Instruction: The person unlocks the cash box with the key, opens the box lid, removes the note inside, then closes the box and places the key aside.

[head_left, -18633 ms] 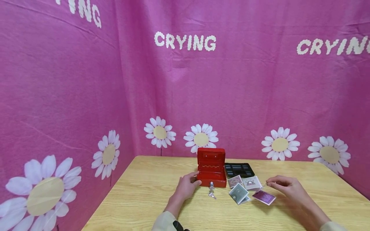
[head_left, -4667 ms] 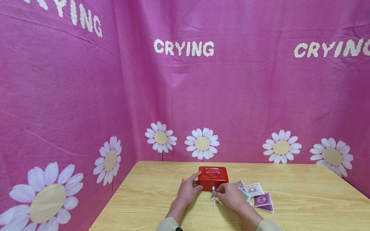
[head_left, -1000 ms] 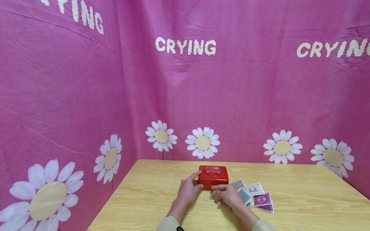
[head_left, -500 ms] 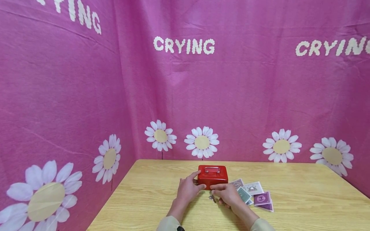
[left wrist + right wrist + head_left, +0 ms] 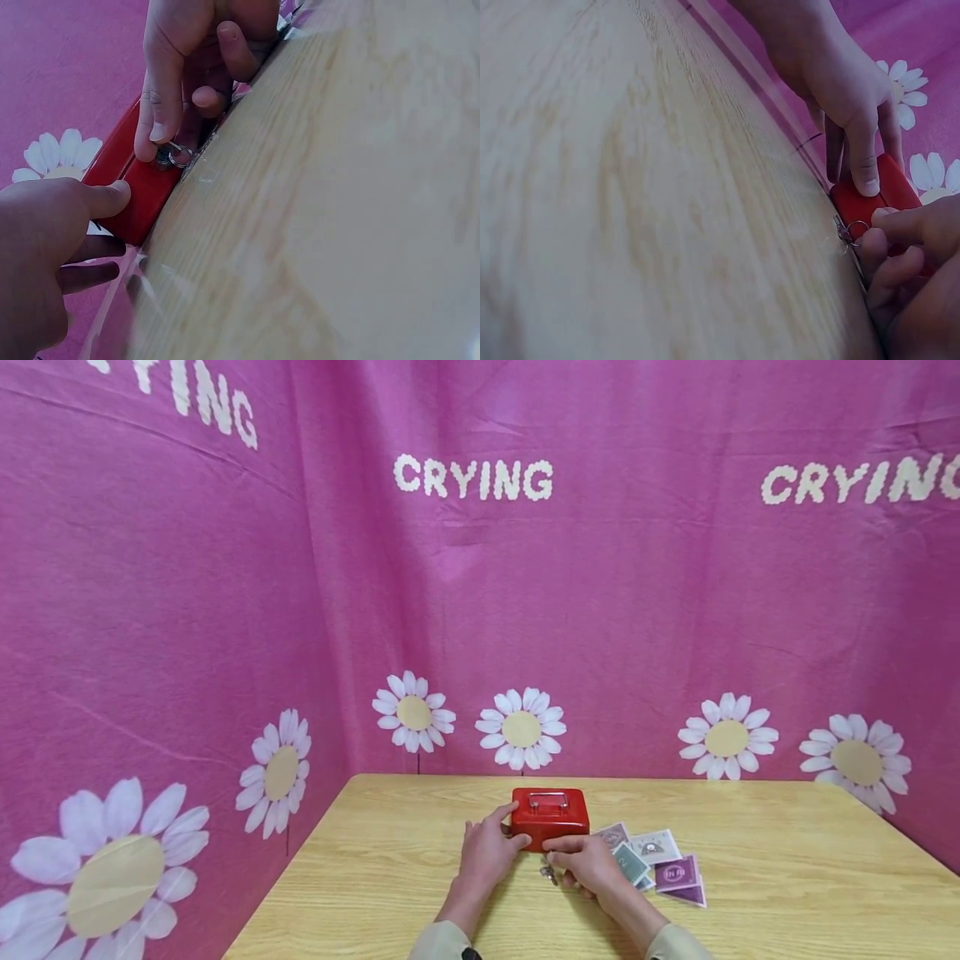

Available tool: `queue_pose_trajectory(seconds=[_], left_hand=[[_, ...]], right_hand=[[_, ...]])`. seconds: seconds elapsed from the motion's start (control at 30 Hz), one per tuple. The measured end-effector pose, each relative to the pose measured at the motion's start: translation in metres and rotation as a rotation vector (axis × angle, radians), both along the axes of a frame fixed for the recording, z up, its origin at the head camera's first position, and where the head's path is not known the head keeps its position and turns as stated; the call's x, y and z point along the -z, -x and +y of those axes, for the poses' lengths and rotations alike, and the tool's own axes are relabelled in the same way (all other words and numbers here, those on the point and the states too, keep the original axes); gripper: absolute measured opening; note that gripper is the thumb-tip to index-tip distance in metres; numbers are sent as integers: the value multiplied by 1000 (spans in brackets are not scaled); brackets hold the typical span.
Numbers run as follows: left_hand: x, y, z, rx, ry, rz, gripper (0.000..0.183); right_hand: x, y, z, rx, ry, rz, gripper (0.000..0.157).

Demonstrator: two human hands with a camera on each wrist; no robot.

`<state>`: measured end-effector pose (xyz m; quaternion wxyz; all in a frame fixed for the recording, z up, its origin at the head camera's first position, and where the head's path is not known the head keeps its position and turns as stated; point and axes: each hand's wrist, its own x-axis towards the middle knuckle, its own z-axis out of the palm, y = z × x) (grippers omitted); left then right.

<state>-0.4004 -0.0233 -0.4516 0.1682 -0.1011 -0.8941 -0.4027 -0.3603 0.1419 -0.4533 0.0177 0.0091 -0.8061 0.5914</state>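
Observation:
A red metal cash box [image 5: 551, 827], lid down and silver handle on top, stands on the wooden table. My left hand [image 5: 487, 853] holds its left front corner, the thumb pressed on the front face and other fingers along the side. At the front, my right hand [image 5: 592, 864] pinches a key at the lock with thumb and index finger. The lock and most of that key are hidden by the fingers. A key ring with small keys [image 5: 550, 875] hangs below, and the ring [image 5: 180, 156] shows in the left wrist view too.
Right of the box lie several play banknotes: a white one [image 5: 655, 847], a green one [image 5: 632, 864], a purple one [image 5: 677, 872] and others partly underneath. A pink flowered cloth [image 5: 615, 610] hangs behind and to the left of the table [image 5: 787, 860].
Much earlier the lid stood up, a black tray lay beside the box and my right hand was by the banknotes. Over the last second, both hands stay on the box and key with little movement.

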Motion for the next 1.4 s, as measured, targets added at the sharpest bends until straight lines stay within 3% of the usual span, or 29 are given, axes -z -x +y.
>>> queue_pose_trajectory(seconds=[0.37,0.6,0.77,1.1,1.4], left_hand=[[-1,2,-1,3,-14,-4,54],[0,3,1,5,-14,-23,54],[-1,2,1,-3,-8,-21,54],[0,3,-2,3,15,-15,54],[-8,-1,-3,19,64,-45,54]], right_hand=[[-5,-4,2,-56,-72,-13,21],[-7,-8,5,-118,-119,49,21],[-5,-10,6,-151,-171,144,21],[-8,-14,4,-73,-428,331,14],[-14,-18,3,-44,-460,283,17]])
